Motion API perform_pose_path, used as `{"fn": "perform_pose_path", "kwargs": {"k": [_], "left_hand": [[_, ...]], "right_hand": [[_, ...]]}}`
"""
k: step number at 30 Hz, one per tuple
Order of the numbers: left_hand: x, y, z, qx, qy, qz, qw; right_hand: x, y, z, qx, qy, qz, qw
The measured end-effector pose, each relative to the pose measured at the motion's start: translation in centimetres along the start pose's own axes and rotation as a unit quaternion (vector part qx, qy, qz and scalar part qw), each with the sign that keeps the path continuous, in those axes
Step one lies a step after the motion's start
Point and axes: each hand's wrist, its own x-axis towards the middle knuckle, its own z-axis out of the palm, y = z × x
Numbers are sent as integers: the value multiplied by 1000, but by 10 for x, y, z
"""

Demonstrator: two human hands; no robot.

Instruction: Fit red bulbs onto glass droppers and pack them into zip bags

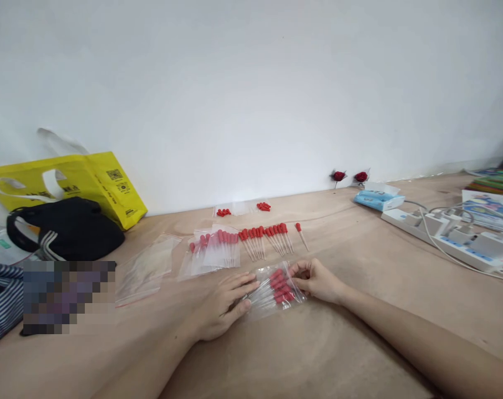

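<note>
A clear zip bag [272,288] with several red-bulbed glass droppers [281,285] inside lies in front of me on the wooden table. The droppers' thin tips point left. My left hand [226,305] has the bag's left end between its fingers and thumb. At the right, zip-strip end, my right hand [313,280] pinches the edge of the bag. Just behind it, loose droppers [257,241] lie in a row, with one dropper [301,235] apart at the right. Left of the row, filled bags [218,246] of droppers overlap one another.
Flat clear bags [147,269] lie at the left. Small bags of red bulbs [263,206] rest by the wall. A yellow bag [118,188] and a black cloth item [76,227] stand far left. At right are a tissue pack [378,198], a power strip [446,238] with cables, and two dark red flowers [338,176].
</note>
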Motion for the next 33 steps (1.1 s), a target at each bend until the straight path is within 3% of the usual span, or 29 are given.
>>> {"fn": "perform_pose_path", "kwargs": {"k": [4,10,18,23,27,33], "left_hand": [[-1,-2,3,10,13,6,1000],[0,0,2,46,41,9,998],[1,2,5,62,78,36,994],[0,9,3,47,83,30,995],[0,24,7,-9,86,8,996],[9,33,16,-171,83,-106,976]], "right_hand": [[-2,-1,-4,16,-65,-13,998],[-1,-5,-9,-18,17,14,1000],[-8,-10,1,17,-37,4,999],[-5,-9,-7,-2,-9,40,999],[-6,-13,-22,-76,-19,30,996],[-11,-14,-29,-109,-68,52,990]]}}
